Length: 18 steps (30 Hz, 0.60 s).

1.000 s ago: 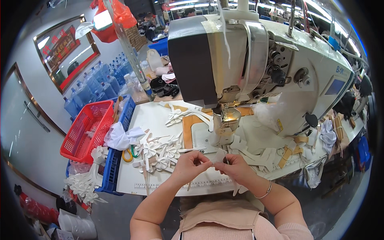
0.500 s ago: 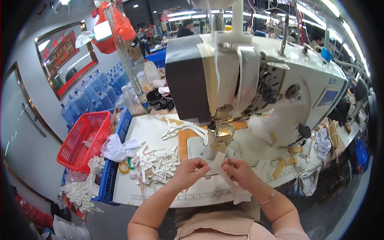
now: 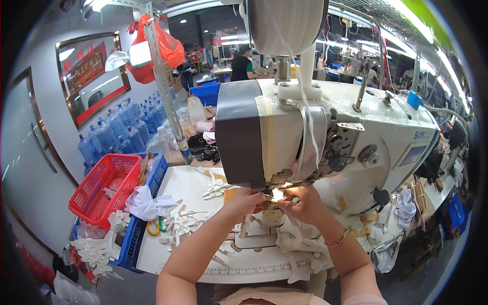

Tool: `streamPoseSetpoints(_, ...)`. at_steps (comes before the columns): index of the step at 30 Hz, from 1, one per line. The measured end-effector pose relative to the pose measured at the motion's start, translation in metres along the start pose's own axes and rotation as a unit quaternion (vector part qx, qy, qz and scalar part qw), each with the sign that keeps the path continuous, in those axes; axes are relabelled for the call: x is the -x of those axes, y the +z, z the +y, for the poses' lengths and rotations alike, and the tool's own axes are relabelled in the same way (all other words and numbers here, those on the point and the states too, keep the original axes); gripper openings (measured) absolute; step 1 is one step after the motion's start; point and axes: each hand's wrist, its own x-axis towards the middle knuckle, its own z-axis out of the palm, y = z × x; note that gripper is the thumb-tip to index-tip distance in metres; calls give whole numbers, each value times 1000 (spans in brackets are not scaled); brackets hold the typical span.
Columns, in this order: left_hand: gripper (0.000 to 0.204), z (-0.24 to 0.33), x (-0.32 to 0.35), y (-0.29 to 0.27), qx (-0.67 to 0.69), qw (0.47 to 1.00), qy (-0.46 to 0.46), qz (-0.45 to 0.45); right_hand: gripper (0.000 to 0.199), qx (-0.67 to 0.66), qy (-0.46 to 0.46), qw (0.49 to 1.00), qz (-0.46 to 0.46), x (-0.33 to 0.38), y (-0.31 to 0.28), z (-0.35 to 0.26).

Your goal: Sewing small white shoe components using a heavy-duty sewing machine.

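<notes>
Sewing machine [image 3: 325, 132] fills more of the view than a second ago. Both hands have moved up from the table's [image 3: 168, 249] front edge to under its head. Left hand [image 3: 244, 199] and right hand [image 3: 301, 202] pinch a small white piece [image 3: 278, 195] at the needle; its long axis cannot be told

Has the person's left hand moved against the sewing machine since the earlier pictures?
Yes. The left hand went from the table's near edge up to the needle area under the sewing machine head.

Beside one sewing machine [image 3: 325, 137]: two hands [image 3: 244, 199] working, one red basket [image 3: 101, 188], one blue crate [image 3: 133, 234], one pair of scissors [image 3: 155, 226] lying.
</notes>
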Motion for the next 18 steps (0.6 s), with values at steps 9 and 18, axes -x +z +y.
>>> streamPoseSetpoints(9,13,-7,-9,-15,39,998,-6,-49,39,-75,-23,997,-26,-4,-3,1)
streamPoseSetpoints(18,13,3,-4,-7,52,998,-39,9,39,16,-56,998,-14,-4,-6,-3)
